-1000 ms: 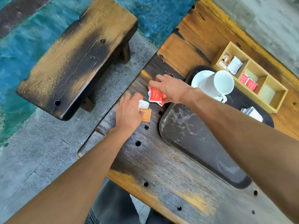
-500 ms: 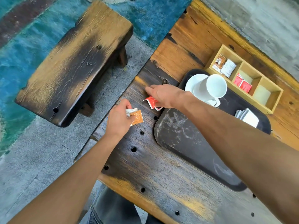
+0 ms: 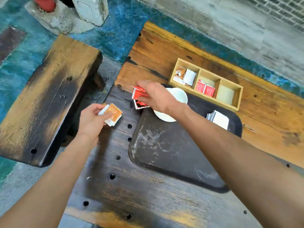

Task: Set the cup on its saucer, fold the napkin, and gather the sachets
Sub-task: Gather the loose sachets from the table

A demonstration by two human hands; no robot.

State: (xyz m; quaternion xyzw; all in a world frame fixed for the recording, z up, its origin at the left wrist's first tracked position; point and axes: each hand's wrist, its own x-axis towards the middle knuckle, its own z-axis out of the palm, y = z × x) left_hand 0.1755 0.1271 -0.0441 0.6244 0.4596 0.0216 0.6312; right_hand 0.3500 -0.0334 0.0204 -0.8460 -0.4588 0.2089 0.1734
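Left hand (image 3: 92, 122) pinches orange and white sachets (image 3: 112, 115); right hand (image 3: 156, 96) grips red sachets (image 3: 139, 99).

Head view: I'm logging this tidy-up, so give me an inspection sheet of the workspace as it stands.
Surface: worn wooden table with bolt holes; dark tray on it.
Job's things: cup and saucer on the tray, partly hidden by the right hand; napkin folded on the tray; organiser holds sachets in two compartments, the third shows none.
Clutter: nothing seen.
Hands: left hand holds orange sachets; right hand holds red sachets.
Cables: nothing seen.
Surroundings: wooden bench to the left, blue painted floor, concrete wall.
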